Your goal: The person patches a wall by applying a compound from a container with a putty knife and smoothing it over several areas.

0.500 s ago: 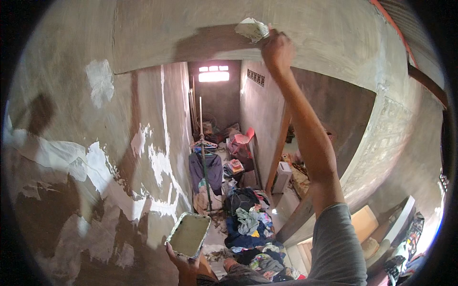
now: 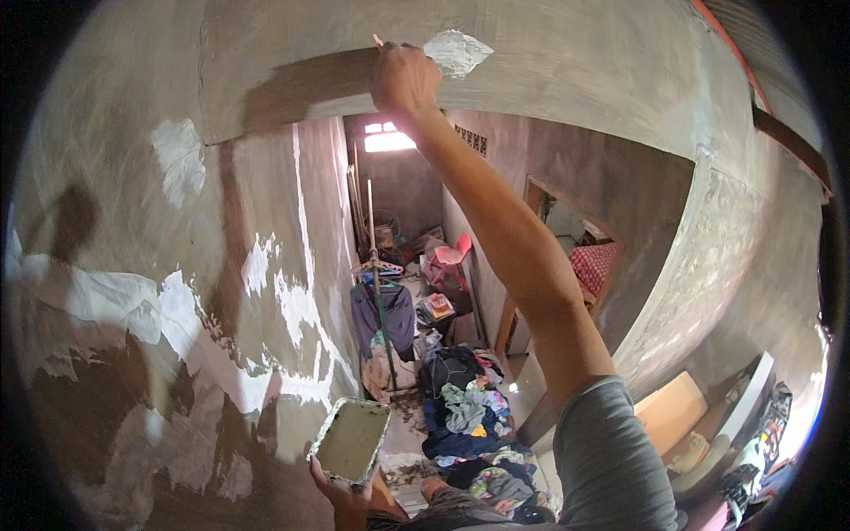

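High up at the wall above the opening, my right hand [image 2: 405, 81] is closed round a putty knife [image 2: 378, 42]. Only a small red end of it shows past the fist; its blade is hidden. Just right of the fist, a patch of wet whitish putty [image 2: 457, 53] is spread on the grey wall [image 2: 567, 66]. Low in front of me, my left hand [image 2: 343, 494] grips a shallow rectangular tray [image 2: 387, 425] by its near left side. Its rim is smeared white, and a greyish layer of putty [image 2: 350, 441] covers its bottom.
White putty patches [image 2: 181, 305] mark the left wall. Below, a narrow passage holds a clothes rack with dark trousers [image 2: 382, 314], heaped clothes [image 2: 465, 411] and a red chair [image 2: 453, 250]. A doorway [image 2: 575, 234] opens on the right, and boards [image 2: 673, 407] lean at the lower right.
My right hand has swept left along the wall, from the right side of the putty patch to its left. The patch looks flatter and wider. My left hand and the tray have barely moved.
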### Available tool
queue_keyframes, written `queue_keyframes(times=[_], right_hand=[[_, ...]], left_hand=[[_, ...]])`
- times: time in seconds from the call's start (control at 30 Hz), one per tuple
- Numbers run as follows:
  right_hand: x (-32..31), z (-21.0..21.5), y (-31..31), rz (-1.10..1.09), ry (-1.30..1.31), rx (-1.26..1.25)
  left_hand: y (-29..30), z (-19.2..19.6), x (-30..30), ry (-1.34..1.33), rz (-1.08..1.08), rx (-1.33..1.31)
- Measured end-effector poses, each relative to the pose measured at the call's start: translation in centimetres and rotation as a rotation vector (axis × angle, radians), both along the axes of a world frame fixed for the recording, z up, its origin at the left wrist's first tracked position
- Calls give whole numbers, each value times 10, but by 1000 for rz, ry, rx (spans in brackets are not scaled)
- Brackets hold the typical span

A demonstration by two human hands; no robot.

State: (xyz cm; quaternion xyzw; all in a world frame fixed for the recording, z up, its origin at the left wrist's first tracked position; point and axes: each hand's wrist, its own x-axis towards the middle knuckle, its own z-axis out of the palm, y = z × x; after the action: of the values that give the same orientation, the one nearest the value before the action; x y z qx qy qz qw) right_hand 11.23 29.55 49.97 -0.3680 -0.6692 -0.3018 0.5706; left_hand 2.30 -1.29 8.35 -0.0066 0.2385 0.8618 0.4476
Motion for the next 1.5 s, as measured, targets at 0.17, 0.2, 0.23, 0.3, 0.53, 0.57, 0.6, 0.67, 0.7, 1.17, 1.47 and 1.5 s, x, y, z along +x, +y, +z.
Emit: queue_keyframes(times=[0.17,0.2,0.23,0.3,0.53,0.57,0.6,0.67,0.7,1.17,1.47,1.5], right_hand=[[66,-4,43,-65,198,140],[87,-1,46,-83,225,266],[98,-1,44,-98,253,387],[106,-1,37,-165,242,145],[20,-37,5,-16,-44,-80],[14,-40,1,-5,-21,-53],[10,-41,-1,13,7,-25],[39,-22,24,-69,80,-9],[50,-10,17,-85,79,-24],[-11,-2,10,19,-26,64],[101,-2,46,-194,254,227],[106,-6,61,-239,233,270]], left_hand=[[-3,9,1,-68,-60,18],[-4,9,2,-75,-65,19],[-5,8,3,-95,-54,14],[-6,4,3,-39,-63,2],[13,-88,-21,1063,153,-73],[15,-98,-25,1202,159,-102],[15,-106,-30,1342,177,-129],[16,-65,-19,833,-51,-88],[11,-42,-16,578,-142,-80],[-3,-38,-10,-1,-235,164],[-1,-79,-33,113,-264,190],[3,-80,-30,104,-272,196]])
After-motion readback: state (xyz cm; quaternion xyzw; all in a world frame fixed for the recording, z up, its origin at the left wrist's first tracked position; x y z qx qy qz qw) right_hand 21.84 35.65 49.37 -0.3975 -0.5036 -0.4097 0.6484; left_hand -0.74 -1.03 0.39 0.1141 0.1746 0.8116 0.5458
